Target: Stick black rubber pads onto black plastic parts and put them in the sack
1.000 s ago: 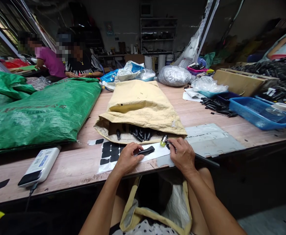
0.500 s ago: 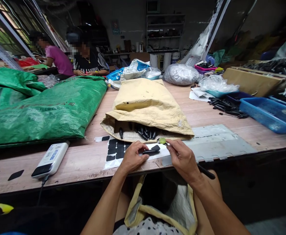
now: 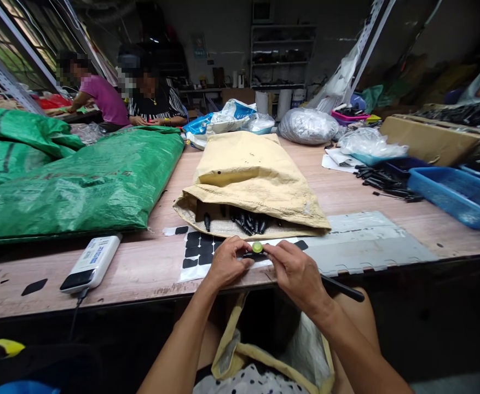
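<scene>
Near the table's front edge, my left hand (image 3: 228, 262) is closed, pinching a slim black piece (image 3: 248, 255) between thumb and fingers. My right hand (image 3: 299, 269) is closed too, its fingertips meeting the piece from the right. A black handle (image 3: 344, 287) sticks out behind my right palm; its other end is hidden. A small yellow-green disc (image 3: 258, 247) shows at the right fingertips, over the black piece. Under both hands lies a white sheet with black rounded-square stickers (image 3: 198, 251). Just beyond it, black parts (image 3: 248, 220) lie in the mouth of a yellow sack (image 3: 252, 164).
A green sack (image 3: 100, 180) and a corded white power bank (image 3: 91, 264) lie to the left. On the right are a grey plate (image 3: 371, 246), black parts (image 3: 391, 183) and a blue tray (image 3: 457, 191). Another yellow sack (image 3: 264, 358) hangs open at my lap. Two people sit farther back left.
My right hand has moved left and brought the yellow-green disc onto the black piece. My left hand stays by the sheet. The whole view has shifted slightly.
</scene>
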A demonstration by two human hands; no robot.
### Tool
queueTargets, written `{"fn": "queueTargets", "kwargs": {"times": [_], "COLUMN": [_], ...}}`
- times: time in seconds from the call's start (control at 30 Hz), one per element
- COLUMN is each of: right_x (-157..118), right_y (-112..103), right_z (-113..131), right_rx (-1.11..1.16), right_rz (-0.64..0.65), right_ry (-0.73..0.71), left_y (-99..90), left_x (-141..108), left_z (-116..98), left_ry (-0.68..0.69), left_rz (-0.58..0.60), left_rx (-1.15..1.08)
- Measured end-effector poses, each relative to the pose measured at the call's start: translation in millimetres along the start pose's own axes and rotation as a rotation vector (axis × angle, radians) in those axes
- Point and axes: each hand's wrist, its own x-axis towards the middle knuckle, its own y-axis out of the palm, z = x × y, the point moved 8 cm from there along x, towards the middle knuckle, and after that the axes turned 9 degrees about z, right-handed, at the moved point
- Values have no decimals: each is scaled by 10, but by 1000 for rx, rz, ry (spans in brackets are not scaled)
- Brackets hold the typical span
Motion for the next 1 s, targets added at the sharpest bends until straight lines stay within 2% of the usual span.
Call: {"fn": "queueTargets", "kwargs": {"times": [0.13,0.3,0.5,0.63,0.77,1.0], "right_x": [-21,-65,-39,11,18,-25], "right_y": [-141,-50,-166,-193,-105,-27], "right_z": [-76,-132,-456,-700,-841,-922], "right_rx": [68,34,98,-61,-209,-231], "right_rz": [-81,0,-95,-130,-128,-137], "right_ry": [24,39,104,144,143,162], "left_y": [4,-5,-14,-22,-18,-9], "left_x": [5,3,-1,-1,5,-3], "left_z": [-1,5,-32,-54,-53,-45], "left_ry": [-2,5,6,12,17,-1], "left_rz": [4,-6,4,7,16,21], "left_rx": [-16,-25,6,13,13,8]}}
